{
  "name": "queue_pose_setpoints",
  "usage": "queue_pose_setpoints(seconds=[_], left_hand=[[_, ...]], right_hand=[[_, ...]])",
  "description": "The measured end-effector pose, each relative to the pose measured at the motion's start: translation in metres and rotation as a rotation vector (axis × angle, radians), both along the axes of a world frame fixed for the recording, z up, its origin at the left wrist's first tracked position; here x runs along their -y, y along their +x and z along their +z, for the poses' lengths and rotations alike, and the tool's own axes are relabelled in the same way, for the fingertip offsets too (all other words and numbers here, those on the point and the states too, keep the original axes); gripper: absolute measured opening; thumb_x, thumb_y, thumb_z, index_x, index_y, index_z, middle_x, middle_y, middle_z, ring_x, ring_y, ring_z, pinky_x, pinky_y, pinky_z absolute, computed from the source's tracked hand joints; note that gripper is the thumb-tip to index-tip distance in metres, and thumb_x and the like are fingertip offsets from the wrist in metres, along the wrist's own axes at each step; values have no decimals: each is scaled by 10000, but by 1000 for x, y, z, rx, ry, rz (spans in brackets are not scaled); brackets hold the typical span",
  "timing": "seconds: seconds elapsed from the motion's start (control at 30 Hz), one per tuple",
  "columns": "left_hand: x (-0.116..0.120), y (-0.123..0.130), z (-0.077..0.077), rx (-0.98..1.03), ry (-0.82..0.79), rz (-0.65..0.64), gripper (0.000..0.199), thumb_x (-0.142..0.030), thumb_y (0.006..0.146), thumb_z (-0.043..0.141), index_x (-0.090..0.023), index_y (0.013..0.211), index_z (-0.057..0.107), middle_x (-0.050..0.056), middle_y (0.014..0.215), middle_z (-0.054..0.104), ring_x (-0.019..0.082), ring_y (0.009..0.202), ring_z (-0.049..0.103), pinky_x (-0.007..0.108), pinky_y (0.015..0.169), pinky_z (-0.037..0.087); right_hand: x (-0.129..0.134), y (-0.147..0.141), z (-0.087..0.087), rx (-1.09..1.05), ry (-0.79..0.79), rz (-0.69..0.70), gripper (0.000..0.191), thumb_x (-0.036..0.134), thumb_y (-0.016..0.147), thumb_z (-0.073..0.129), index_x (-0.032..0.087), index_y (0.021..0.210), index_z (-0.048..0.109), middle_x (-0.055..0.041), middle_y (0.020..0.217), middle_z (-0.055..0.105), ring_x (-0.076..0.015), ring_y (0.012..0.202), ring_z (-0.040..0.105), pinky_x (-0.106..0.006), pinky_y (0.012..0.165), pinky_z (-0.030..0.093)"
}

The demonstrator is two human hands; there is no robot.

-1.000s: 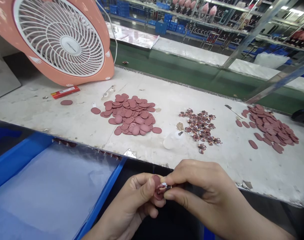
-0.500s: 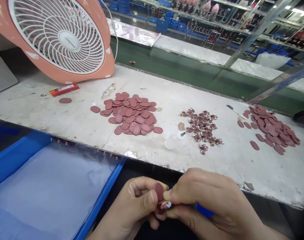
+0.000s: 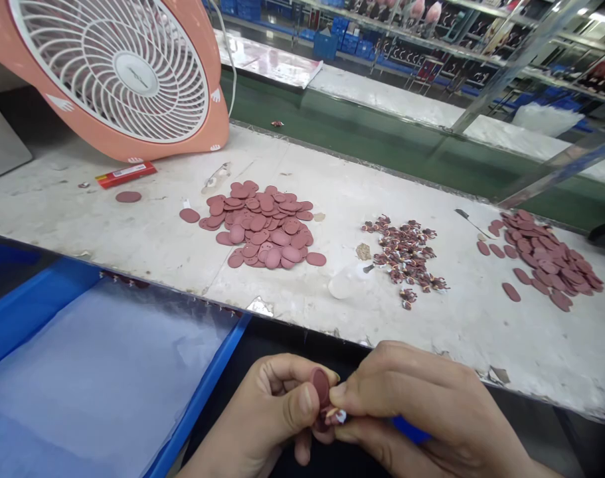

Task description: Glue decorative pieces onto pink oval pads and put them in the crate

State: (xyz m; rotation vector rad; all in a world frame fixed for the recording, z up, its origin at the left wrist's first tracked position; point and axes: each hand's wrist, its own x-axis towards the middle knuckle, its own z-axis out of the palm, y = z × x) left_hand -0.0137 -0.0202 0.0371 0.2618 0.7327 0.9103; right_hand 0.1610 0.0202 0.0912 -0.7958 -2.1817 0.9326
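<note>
Two hands are working together just short of the bench edge. The left hand [image 3: 267, 411] is pinching one dusky-pink oval pad [image 3: 321, 388] between thumb and curled fingers, holding it nearly upright. The right hand [image 3: 422, 405] is closing narrowly on one small patterned piece [image 3: 335, 417], pressing it against the pad's lower end, with the fingers hiding most of it.

Straight ahead of the grip, across a scuffed white workbench [image 3: 481, 345], three heaps are lying. A heap of oval pads [image 3: 255, 226] is sitting ahead and slightly left, a heap of small patterned pieces [image 3: 404, 255] is ahead and to the right, and a second heap of oval pads [image 3: 546, 262] is farther right. The pads are too many to count. Farther left, one lone pad [image 3: 128, 196] is lying near a red packet [image 3: 125, 174] and one tilted pink fan [image 3: 117, 73]. Left of the grip, one blue tray [image 3: 97, 372] is holding a clear plastic sheet.
</note>
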Motion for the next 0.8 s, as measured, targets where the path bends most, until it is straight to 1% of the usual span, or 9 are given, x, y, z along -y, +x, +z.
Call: queue_pose_setpoints(seconds=[0.2, 0.33, 0.47, 0.63, 0.7, 0.8], left_hand=[[-1, 0, -2, -4, 0, 4, 306, -462, 610, 854, -173, 645, 762, -14, 534, 582, 41, 441, 420, 130, 401, 312], [0, 0, -1, -21, -7, 8, 314, -473, 604, 853, -175, 639, 761, -21, 518, 558, 40, 435, 407, 130, 400, 309], [-1, -1, 0, -42, -23, 4, 322, -481, 582, 862, -180, 648, 767, -16, 529, 571, 51, 462, 444, 123, 401, 327], [-5, -4, 1, -44, -33, -16, 306, -461, 593, 863, -177, 644, 764, -8, 565, 608, 61, 506, 504, 115, 419, 387], [-6, -5, 0, -31, -32, -26, 309, -453, 591, 867, -169, 663, 768, -6, 576, 618, 61, 510, 518, 109, 418, 412], [-7, -7, -5, 27, -74, -39, 302, -436, 613, 862, -165, 714, 776, 0, 593, 635, 59, 503, 552, 100, 408, 445]], right_hand=[[1, -1, -4, -16, -32, 8, 141, 73, 838, 693, 152, 950, 657, -43, 798, 718, -113, 707, 680, -175, 703, 558], [1, 0, -4, -18, -37, 19, 149, 63, 834, 687, 154, 948, 660, -45, 791, 718, -120, 699, 681, -182, 686, 559], [0, -1, -4, -30, -40, 9, 153, 56, 832, 687, 144, 955, 665, -47, 788, 719, -120, 704, 680, -187, 689, 554], [-1, -4, -7, -4, -35, 11, 119, 72, 848, 676, 143, 943, 668, -35, 784, 719, -108, 702, 675, -180, 681, 540], [-1, -3, -6, 17, -26, 1, 172, 83, 829, 697, 150, 984, 665, -21, 804, 722, -102, 728, 679, -170, 709, 537], [-2, 3, -3, 25, 11, -65, 353, 155, 806, 746, 165, 1140, 629, -11, 886, 720, -96, 804, 678, -147, 756, 532]])
